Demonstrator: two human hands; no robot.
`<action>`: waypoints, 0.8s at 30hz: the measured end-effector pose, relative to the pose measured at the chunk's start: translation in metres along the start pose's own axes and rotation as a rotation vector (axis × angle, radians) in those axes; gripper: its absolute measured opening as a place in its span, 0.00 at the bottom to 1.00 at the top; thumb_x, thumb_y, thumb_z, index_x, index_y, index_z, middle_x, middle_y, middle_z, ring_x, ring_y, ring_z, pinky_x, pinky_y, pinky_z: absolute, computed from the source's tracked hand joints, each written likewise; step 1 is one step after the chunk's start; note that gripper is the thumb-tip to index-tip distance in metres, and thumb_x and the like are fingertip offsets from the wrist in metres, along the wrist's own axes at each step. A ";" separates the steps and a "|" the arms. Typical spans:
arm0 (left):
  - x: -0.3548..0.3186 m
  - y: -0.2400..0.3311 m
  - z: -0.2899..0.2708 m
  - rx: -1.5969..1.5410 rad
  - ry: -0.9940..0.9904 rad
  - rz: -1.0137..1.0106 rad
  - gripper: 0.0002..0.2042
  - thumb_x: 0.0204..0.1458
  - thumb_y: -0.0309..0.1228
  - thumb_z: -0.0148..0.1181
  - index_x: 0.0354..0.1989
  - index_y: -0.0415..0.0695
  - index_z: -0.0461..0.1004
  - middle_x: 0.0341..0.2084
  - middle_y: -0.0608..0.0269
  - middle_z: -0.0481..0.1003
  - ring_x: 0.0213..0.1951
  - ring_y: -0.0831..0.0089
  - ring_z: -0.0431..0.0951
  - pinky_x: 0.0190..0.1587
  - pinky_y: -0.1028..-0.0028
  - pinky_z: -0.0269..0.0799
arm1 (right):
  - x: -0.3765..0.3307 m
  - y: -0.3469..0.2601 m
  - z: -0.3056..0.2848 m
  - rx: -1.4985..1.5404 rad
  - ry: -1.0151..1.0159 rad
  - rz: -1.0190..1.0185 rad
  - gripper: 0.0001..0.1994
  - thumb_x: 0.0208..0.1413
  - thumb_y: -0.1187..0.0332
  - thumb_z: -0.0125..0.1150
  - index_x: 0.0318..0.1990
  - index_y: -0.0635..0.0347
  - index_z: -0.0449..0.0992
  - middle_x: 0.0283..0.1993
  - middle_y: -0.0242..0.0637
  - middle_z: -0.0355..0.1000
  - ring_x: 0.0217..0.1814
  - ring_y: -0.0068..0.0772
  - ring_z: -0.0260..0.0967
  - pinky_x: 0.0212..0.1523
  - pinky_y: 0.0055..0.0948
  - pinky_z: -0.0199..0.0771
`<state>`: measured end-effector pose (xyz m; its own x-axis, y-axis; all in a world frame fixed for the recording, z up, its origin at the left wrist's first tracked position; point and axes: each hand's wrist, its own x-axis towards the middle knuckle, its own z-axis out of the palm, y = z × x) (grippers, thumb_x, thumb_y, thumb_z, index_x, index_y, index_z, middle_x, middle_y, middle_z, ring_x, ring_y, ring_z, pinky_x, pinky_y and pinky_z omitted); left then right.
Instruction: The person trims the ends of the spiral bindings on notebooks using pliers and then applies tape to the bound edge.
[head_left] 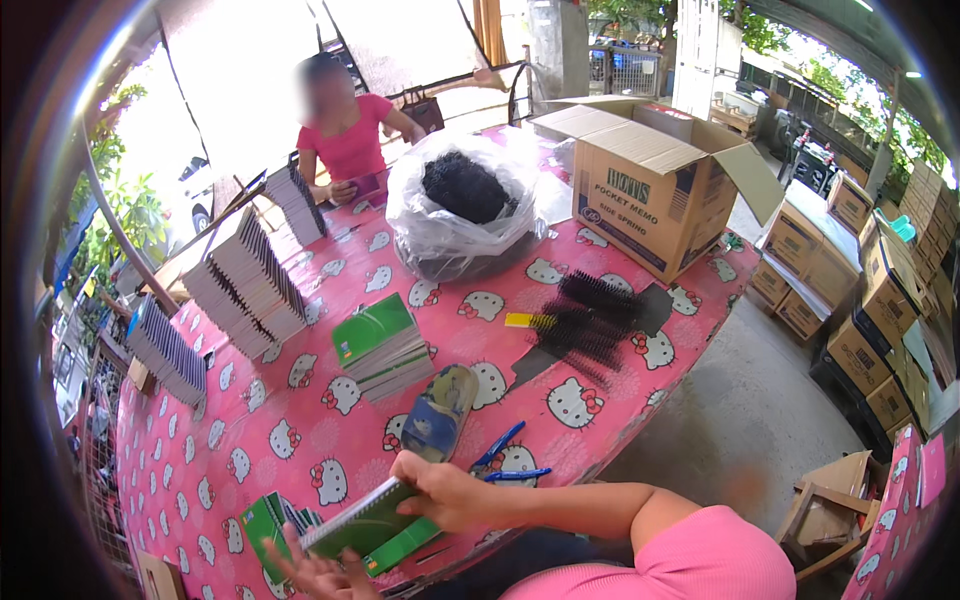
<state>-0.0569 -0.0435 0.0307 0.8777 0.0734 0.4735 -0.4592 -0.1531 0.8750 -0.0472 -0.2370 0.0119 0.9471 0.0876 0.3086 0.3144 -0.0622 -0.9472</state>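
Observation:
My right hand [447, 490] grips the upper end of a small green-covered notebook [358, 518], thumb on top, and holds it tilted over the table's near edge. My left hand [318, 577] has its fingers spread at the notebook's lower end; whether the thumb touches the cover, I cannot tell. Below and beside it lie more green notebooks [262, 532], partly hidden by the hands. Just beyond my right hand are blue-handled pliers [497, 447] and a blue patterned, slipper-shaped thing [440, 412].
A stack of green notebooks [378, 345] stands mid-table, with black binding coils [595, 320] to its right. Farther back are a plastic bag [420, 225] of black coils and an open carton [640, 205]. Tall notebook stacks [240, 285] line the left. Another person [345, 140] sits opposite.

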 end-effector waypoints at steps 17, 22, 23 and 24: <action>0.019 0.021 0.039 0.644 -0.269 0.177 0.04 0.50 0.31 0.64 0.32 0.46 0.81 0.32 0.68 0.78 0.45 0.69 0.75 0.66 0.47 0.33 | -0.017 0.068 -0.174 -1.114 0.645 0.024 0.16 0.38 0.64 0.73 0.34 0.59 0.76 0.37 0.43 0.71 0.44 0.47 0.69 0.47 0.42 0.69; 0.020 0.020 0.039 0.652 -0.135 0.300 0.05 0.47 0.28 0.65 0.32 0.43 0.81 0.30 0.63 0.77 0.41 0.65 0.74 0.61 0.55 0.51 | -0.027 0.096 -0.221 -1.353 0.505 0.461 0.13 0.48 0.65 0.66 0.38 0.62 0.72 0.42 0.45 0.68 0.47 0.46 0.69 0.45 0.39 0.73; 0.020 0.017 0.035 0.582 -0.179 0.289 0.06 0.46 0.27 0.66 0.32 0.42 0.81 0.30 0.63 0.77 0.40 0.64 0.74 0.58 0.58 0.55 | -0.023 0.095 -0.221 -1.346 0.474 0.465 0.12 0.50 0.66 0.65 0.38 0.62 0.72 0.42 0.46 0.68 0.46 0.46 0.70 0.45 0.40 0.73; 0.021 0.015 0.031 0.513 -0.217 0.276 0.06 0.45 0.26 0.67 0.32 0.41 0.81 0.29 0.62 0.77 0.40 0.64 0.73 0.55 0.61 0.59 | -0.021 0.090 -0.223 -1.349 0.538 0.375 0.09 0.50 0.70 0.62 0.37 0.63 0.73 0.42 0.47 0.68 0.45 0.47 0.70 0.45 0.40 0.73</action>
<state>-0.0417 -0.0746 0.0508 0.7684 -0.2301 0.5971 -0.5964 -0.5957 0.5380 -0.0244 -0.4665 -0.0602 0.7994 -0.4881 0.3504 -0.4084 -0.8691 -0.2789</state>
